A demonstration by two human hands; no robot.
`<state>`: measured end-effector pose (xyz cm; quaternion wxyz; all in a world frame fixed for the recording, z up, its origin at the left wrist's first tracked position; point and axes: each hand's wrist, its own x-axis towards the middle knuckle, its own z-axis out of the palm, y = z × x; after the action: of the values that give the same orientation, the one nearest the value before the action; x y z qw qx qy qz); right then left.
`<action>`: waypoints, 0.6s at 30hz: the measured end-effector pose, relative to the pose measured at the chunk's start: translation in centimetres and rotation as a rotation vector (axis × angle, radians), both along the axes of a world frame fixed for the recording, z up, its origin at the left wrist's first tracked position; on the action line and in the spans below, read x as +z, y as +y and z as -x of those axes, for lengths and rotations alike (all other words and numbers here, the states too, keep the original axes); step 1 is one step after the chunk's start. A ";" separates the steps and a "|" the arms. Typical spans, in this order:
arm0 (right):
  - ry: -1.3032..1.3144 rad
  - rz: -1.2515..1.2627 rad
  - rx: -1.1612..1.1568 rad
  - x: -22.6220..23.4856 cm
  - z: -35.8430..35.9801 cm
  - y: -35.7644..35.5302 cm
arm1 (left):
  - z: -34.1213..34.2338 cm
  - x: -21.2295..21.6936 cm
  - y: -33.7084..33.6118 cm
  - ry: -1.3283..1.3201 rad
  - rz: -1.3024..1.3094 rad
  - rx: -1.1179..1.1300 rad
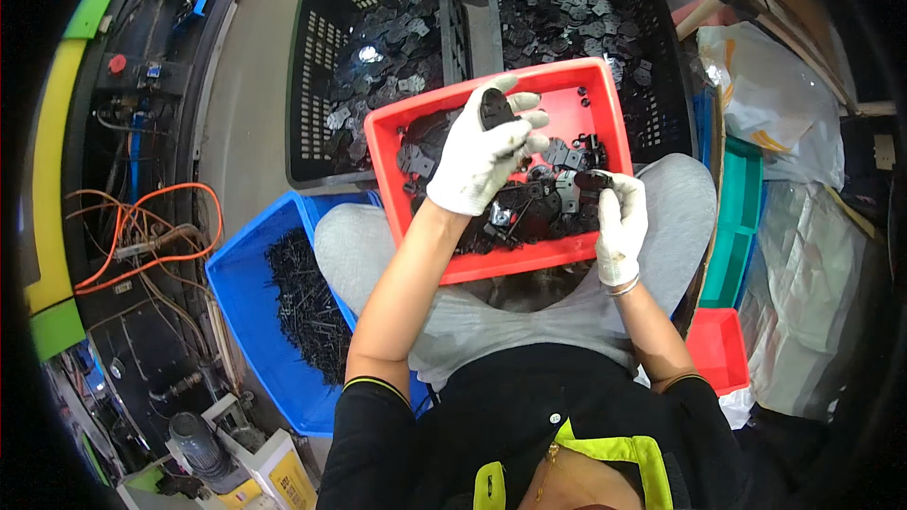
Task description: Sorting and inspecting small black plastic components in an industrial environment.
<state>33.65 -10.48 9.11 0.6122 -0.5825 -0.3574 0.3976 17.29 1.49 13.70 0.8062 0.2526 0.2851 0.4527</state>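
Head view, person seated w/ a red tray (605, 99) across the lap, half full of small black parts (529, 208).

Left hand (482, 156), white glove, is raised over the tray's middle; fingers curl round one black part (494, 106), whose rounded top sticks out above the fingertips. Lower half of that part is hidden in the glove, so shape can't be read fully.

Right hand (619, 222), also gloved, sits at the tray's right edge, thumb & fingers pinched on a second dark piece (593, 178). Piece is small & dark against the pile; hard to say what it is.

Beyond the tray: black slotted crate (321, 66), divider down the middle, both sides full of similar dark parts; near wall is covered by the tray. Left of the knee, a blue bin (236, 274) of thin black rods or screws, too fine to tell which; its right side is hidden by the leg. At right, a green bin (742, 217) & small red bin (718, 345) partly cut off by the leg & arm, contents not visible.
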 end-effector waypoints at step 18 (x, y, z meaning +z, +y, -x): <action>-0.051 0.174 0.078 -1.7 1.9 -1.6 | 2.9 0.5 -5.3 0.455 -0.244 0.136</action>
<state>31.75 -12.08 7.45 0.5340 -0.6292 -0.3594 0.4356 14.38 -3.84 14.16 0.6527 0.4233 0.4188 0.4685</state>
